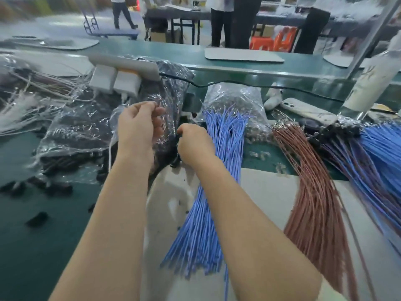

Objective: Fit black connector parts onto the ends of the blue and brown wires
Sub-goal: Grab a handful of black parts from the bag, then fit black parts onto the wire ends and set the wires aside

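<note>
both arms bare, reaching fwd from the bottom edge & converging toward centre. left forearm point(112, 213) runs nearly straight up. left hand point(138, 127) is raised, back of hand to the camera, wrist slightly bent, fingers point(159, 112) curled in w/ the thumb, pinching a fold of the clear plastic bag point(173, 88). right forearm point(249, 224) comes in diagonally from lower right. right hand point(194, 143) sits lower than & just beside the left, knuckles up, fingers tucked under & out of sight, so can't tell if it holds anything. hands close, not touching.
</note>
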Motion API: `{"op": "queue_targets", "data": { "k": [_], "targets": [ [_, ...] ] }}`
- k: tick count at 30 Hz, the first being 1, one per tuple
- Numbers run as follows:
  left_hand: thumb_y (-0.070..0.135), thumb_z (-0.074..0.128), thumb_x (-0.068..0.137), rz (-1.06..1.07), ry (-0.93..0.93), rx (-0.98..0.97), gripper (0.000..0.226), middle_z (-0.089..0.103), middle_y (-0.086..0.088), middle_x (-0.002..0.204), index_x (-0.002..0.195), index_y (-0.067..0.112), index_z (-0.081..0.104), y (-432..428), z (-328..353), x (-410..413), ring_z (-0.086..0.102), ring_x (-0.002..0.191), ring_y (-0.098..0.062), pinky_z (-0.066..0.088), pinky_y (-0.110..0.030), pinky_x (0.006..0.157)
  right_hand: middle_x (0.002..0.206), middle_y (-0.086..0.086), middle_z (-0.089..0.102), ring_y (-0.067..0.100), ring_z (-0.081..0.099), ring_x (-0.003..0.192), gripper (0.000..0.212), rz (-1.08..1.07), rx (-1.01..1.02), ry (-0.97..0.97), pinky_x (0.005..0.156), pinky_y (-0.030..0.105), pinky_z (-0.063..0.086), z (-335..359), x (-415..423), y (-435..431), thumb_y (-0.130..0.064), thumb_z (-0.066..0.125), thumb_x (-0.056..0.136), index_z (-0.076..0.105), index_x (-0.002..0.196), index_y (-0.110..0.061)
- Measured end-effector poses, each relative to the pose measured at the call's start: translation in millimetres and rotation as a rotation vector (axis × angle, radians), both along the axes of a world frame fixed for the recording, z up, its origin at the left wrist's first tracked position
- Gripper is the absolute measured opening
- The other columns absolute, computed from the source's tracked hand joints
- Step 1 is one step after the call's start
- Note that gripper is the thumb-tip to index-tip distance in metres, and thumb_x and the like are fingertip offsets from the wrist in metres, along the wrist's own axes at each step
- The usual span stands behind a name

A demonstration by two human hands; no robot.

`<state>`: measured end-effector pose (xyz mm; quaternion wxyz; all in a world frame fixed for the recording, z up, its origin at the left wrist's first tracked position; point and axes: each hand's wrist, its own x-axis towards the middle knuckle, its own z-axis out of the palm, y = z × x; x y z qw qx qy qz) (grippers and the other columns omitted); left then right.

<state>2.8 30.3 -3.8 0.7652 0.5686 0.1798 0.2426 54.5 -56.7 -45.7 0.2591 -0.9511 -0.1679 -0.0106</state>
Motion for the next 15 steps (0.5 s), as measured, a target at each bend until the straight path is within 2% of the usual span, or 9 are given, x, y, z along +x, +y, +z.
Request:
{"op": "queue_targets", "data": {
  "k": [4,7,9,11,13,15],
  "targets": [
    [0.012,0.05,0.094,-0.019,0.009,0.009,0.013,0.065,0.012,0.058,0.085,0.018,0.056,-6,-4,6,0.05,0.053,-0.003,0.041,-0.017,0.051,0.122,0.013,0.053,0.032,0.05,0.111,0.032,-0.111,0.018,0.029,0.081,0.038,0.043,-8,14,6,-0.003,0.049,0.088,0.054,0.119,-0.01],
    [0.012,0.051,0.094,-0.043,0.015,0.036,0.014,0.066,0.01,0.065,0.083,0.019,0.056,-16,-7,10,0.051,0.054,-0.002,0.043,-0.016,0.052,0.115,0.012,0.056,0.028,0.054,0.101,0.026,-0.106,0.119,0.081,0.074,0.032,0.043,-4,21,0,-0.001,0.051,0.087,0.053,0.111,-0.01],
    [0.013,0.053,0.093,-0.046,0.028,0.107,0.012,0.065,0.007,0.074,0.084,0.02,0.057,-22,-9,13,0.053,0.06,-0.003,0.046,-0.017,0.057,0.104,0.008,0.058,0.021,0.055,0.09,0.018,-0.101,0.363,0.13,0.068,0.026,0.043,7,23,-12,0.001,0.051,0.088,0.051,0.101,-0.012],
    [0.013,0.058,0.091,-0.071,0.045,0.186,0.01,0.063,0.006,0.076,0.085,0.021,0.059,-30,-11,14,0.056,0.063,-0.003,0.048,-0.019,0.061,0.094,0.006,0.06,0.016,0.058,0.079,0.015,-0.093,0.689,0.198,0.068,0.025,0.049,23,21,-33,0.0,0.055,0.088,0.051,0.093,-0.014],
    [0.018,0.06,0.091,-0.184,0.069,0.222,0.007,0.065,0.006,0.077,0.087,0.023,0.061,-42,-12,15,0.059,0.068,-0.003,0.052,-0.019,0.065,0.08,0.005,0.065,0.011,0.064,0.064,0.014,-0.05,0.96,0.272,0.064,0.023,0.054,38,15,-62,-0.001,0.06,0.088,0.057,0.085,-0.014],
    [0.021,0.058,0.093,-0.349,0.083,0.176,0.006,0.066,0.005,0.08,0.089,0.022,0.062,-60,-12,15,0.061,0.069,-0.003,0.053,-0.016,0.064,0.067,-0.001,0.068,0.007,0.066,0.058,0.012,-0.007,1.051,0.301,0.059,0.018,0.053,45,6,-91,-0.002,0.063,0.088,0.061,0.081,-0.012]
  ]
}}
